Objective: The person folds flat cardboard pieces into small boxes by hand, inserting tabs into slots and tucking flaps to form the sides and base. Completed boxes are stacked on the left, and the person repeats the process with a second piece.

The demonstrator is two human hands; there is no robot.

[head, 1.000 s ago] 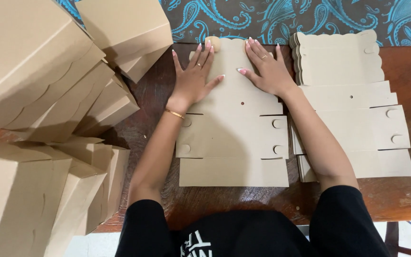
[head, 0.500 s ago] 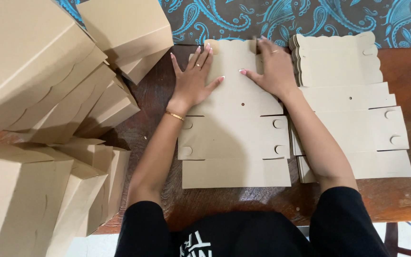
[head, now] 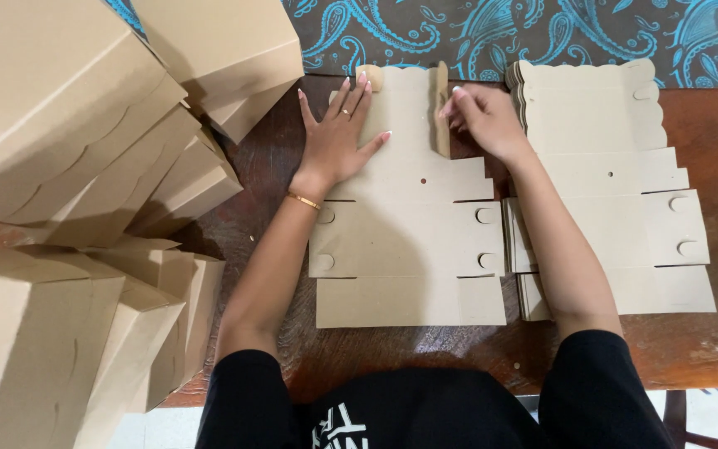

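Note:
A flat brown cardboard box blank (head: 409,241) lies on the dark wooden table (head: 268,166) in front of me. My left hand (head: 338,137) presses flat on its upper left part, fingers spread, with a ring and a thin gold bracelet. My right hand (head: 484,120) grips the blank's upper right side flap (head: 441,108) and has it folded up on edge. The far left flap is curled up slightly too.
A stack of flat box blanks (head: 617,191) lies to the right of the one under my hands. Several folded brown boxes (head: 85,166) are piled at the left, reaching the table's near left corner. A dark cloth with blue paisley (head: 500,33) runs behind the table.
My right hand moved from lying flat on the blank to its upper right edge and lifted the side flap upright. My left hand stayed pressing on the left part.

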